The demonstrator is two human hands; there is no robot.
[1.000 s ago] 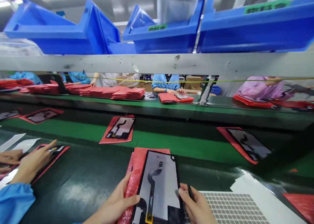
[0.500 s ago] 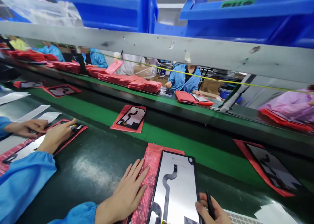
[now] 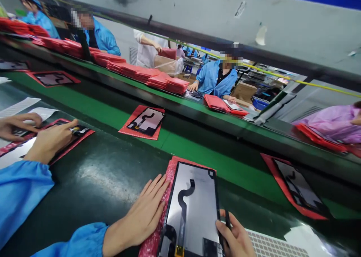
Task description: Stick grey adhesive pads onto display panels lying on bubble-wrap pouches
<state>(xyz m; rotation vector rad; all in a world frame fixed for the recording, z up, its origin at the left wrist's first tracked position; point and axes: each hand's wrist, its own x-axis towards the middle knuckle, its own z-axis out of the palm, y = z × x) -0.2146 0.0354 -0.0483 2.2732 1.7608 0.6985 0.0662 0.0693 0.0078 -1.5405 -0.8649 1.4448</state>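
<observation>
A tablet-sized screen panel, silver with a black rim and a curved black ribbon cable, lies back-up in front of me. Beneath it is a red bubble-wrap bag, showing along the left and top edges. My left hand rests on the bag's left side, fingers stretched out and holding nothing. At the panel's right edge, my right hand grips a thin black tool, its tip hidden. The thumb of that hand touches the panel's rim.
A white gridded sheet and pale scraps lie right. Along the green strip are more panels on red bags, one ahead, another right. A co-worker's hands handle a panel at left. A grey beam crosses above.
The panel has shifted left over the red bag, so less of the bag shows on its left. My right hand has moved along with it. The camera view has tilted downward.
</observation>
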